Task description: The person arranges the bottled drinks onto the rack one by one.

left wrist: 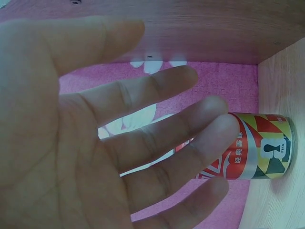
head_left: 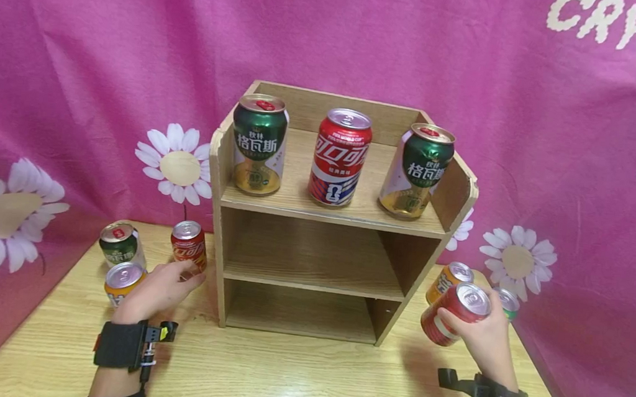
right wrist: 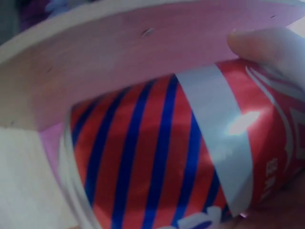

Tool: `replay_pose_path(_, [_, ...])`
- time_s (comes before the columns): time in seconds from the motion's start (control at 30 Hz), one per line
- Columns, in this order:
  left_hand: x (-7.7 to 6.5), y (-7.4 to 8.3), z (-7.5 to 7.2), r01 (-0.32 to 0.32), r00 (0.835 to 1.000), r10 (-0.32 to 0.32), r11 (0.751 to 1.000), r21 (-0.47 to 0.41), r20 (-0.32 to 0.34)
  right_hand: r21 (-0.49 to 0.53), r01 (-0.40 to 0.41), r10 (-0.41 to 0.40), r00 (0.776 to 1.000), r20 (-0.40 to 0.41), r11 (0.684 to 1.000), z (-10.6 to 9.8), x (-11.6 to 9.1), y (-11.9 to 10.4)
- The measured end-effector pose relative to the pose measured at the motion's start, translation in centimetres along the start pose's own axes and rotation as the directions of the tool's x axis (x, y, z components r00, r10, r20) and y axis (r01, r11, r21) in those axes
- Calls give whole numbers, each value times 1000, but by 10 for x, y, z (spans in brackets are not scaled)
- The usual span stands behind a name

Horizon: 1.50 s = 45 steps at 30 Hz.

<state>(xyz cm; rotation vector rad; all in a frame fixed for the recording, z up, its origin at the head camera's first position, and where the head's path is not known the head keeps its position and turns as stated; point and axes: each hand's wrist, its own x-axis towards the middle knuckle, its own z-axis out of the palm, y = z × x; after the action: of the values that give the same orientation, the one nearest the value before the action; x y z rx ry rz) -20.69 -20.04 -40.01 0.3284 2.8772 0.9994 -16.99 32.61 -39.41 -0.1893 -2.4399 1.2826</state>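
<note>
My right hand grips a red cola can, tilted and held above the table at the right of the shelf. Blue stripes and a silver band show on this can in the right wrist view. Over on the left, my left hand reaches toward a second red cola can standing on the table beside the shelf. In the left wrist view the fingers are spread and fairly straight, partly covering that can; whether a fingertip touches it I cannot tell.
A wooden shelf holds a green-gold can, a red cola can and another green-gold can on top. Left stand a green can and an orange can; right, an orange can and a green-edged can.
</note>
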Motion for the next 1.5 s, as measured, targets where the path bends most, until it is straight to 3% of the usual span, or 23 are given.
replay_pose_path(0.27, [-2, 1, -1, -4, 1000, 4, 1000, -2, 3, 64, 78, -81, 996, 41, 995, -8, -11, -19])
replay_pose_path(0.47, [-2, 1, -1, -8, 1000, 8, 1000, -2, -2, 207, 165, -183, 981, 71, 964, -10, -21, -31])
replay_pose_path(0.57, [-2, 0, -1, -7, 1000, 7, 1000, -3, -2, 374, 222, -285, 951, 122, 901, -7, -24, -37])
replay_pose_path(0.7, [-2, -2, 1, -17, 1000, 17, 1000, 3, -4, 554, 249, -417, 887, 199, 795, -2, -25, -46])
replay_pose_path(0.77, [-2, -2, 1, -22, 1000, 22, 1000, 3, -5, 576, 254, -445, 869, 217, 777, 0, -26, -51])
replay_pose_path(0.87, [-1, -3, 1, -24, 1000, 24, 1000, -3, -5, 574, 267, -464, 856, 228, 774, 2, -27, -60])
replay_pose_path(0.93, [-1, -2, 0, -23, 1000, 23, 1000, -8, -2, 584, 290, -501, 832, 237, 758, 5, -26, -66])
replay_pose_path(1.07, [1, -2, -1, -34, 999, 34, 999, -4, -7, 638, 335, -608, 748, 268, 693, 13, -22, -77])
replay_pose_path(1.2, [2, -2, -1, -49, 998, 50, 999, 7, -24, 672, 345, -661, 693, 287, 655, 24, -18, -89])
replay_pose_path(1.37, [1, -2, 0, -58, 998, 58, 998, 8, -27, 713, 296, -672, 666, 322, 635, 40, -12, -103])
replay_pose_path(1.5, [1, -1, 0, -60, 998, 60, 998, 7, -24, 696, 291, -651, 685, 327, 656, 52, -8, -112])
